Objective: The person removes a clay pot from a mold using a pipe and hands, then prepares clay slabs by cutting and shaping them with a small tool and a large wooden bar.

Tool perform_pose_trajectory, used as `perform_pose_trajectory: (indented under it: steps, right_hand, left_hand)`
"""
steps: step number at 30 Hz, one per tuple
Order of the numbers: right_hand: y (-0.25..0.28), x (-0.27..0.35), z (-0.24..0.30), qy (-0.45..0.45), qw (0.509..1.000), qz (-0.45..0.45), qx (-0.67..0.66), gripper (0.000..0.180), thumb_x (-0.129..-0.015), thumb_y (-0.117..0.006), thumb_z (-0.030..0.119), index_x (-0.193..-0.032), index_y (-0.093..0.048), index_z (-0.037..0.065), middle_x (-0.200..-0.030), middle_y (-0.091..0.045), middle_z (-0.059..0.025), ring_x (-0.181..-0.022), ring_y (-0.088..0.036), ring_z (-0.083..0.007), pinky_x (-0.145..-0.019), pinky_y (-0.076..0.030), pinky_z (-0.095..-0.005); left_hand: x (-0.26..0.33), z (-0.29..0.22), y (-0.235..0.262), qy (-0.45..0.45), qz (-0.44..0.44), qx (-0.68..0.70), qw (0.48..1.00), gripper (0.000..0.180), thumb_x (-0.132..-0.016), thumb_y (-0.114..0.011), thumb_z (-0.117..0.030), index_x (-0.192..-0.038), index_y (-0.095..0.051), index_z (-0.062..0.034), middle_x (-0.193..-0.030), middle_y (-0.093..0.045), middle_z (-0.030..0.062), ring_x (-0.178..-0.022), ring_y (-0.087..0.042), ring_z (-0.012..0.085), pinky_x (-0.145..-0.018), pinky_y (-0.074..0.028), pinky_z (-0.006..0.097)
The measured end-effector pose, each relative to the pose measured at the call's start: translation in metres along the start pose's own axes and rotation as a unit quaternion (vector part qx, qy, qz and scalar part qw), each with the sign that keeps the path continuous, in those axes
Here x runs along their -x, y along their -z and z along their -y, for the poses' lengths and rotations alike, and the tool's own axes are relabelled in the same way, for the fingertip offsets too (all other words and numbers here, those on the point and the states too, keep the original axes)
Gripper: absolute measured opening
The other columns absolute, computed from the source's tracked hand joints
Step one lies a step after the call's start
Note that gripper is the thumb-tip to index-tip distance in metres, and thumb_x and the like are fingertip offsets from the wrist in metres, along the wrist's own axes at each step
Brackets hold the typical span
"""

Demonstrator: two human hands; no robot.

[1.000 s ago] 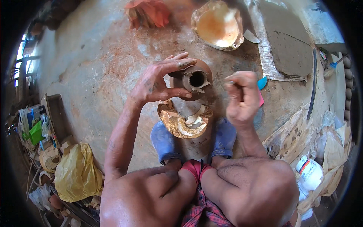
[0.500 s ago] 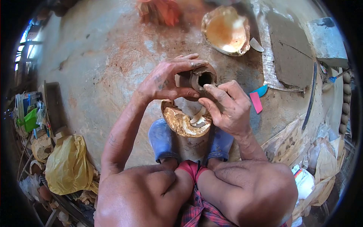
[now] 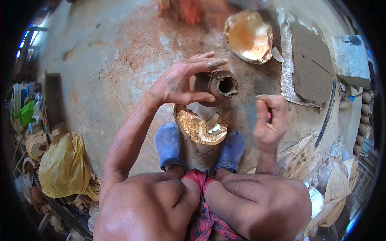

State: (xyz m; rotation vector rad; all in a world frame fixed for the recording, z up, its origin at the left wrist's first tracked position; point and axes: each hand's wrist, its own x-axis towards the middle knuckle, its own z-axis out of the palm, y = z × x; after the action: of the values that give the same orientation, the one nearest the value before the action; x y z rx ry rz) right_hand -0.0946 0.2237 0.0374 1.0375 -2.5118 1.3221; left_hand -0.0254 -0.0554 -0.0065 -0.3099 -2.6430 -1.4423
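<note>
A dark brown, wet-looking clay pot (image 3: 215,82) with a round open mouth and ragged rim stands on the floor in front of me. My left hand (image 3: 181,82) curves around its left side, thumb on the near side and fingers over the far side. Away to the right of the pot, my right hand (image 3: 272,120) is closed, thumb against bent fingers. Whatever lies between those fingertips is too small to make out. A bit of pink shows by that hand. Close to my feet sits a broken, curved, brown-and-cream piece (image 3: 197,130).
Beyond the pot lies a rough cream bowl-like shell (image 3: 249,38) with a pale shard (image 3: 277,55) beside it. A grey clay slab (image 3: 311,64) is spread at the right, near a pale block (image 3: 351,58). On the left is a yellow plastic bag (image 3: 64,166). Blue clogs (image 3: 169,144) cover my feet.
My right hand has left the pot's rim and moved right, over where the pink and teal pieces were visible. My left hand stays around the pot. The view has shifted slightly.
</note>
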Motion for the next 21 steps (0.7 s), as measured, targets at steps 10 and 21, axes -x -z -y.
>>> perform_pose_trajectory:
  steps: [10, 21]
  right_hand:
    - [0.138, 0.127, -0.115, -0.405, 0.850, 0.224, 0.254, 0.019, -0.097, -0.071, 0.017, -0.102, -0.073, -0.001, -0.095, -0.077, -0.0200, -0.088, -0.076, -0.0331, -0.079, -0.057, -0.0443]
    - [0.126, 0.155, -0.114, -0.357, 0.857, 0.331, 0.168, 0.037, -0.091, -0.078, 0.017, -0.123, -0.069, -0.001, -0.109, -0.074, -0.0221, -0.098, -0.073, -0.0380, -0.089, -0.057, -0.0470]
  left_hand:
    - [0.126, 0.007, -0.026, 0.185, -0.242, 0.250, 0.919, 0.094, -0.078, -0.093, -0.044, -0.152, -0.055, 0.0007, -0.142, -0.066, 0.0218, -0.139, -0.059, 0.0351, -0.118, -0.043, 0.049]
    - [0.107, -0.049, -0.068, 0.055, -0.187, 0.003, 0.981, 0.111, -0.053, -0.102, -0.059, -0.139, -0.057, -0.0049, -0.124, -0.064, 0.0174, -0.120, -0.061, 0.0382, -0.112, -0.041, 0.054]
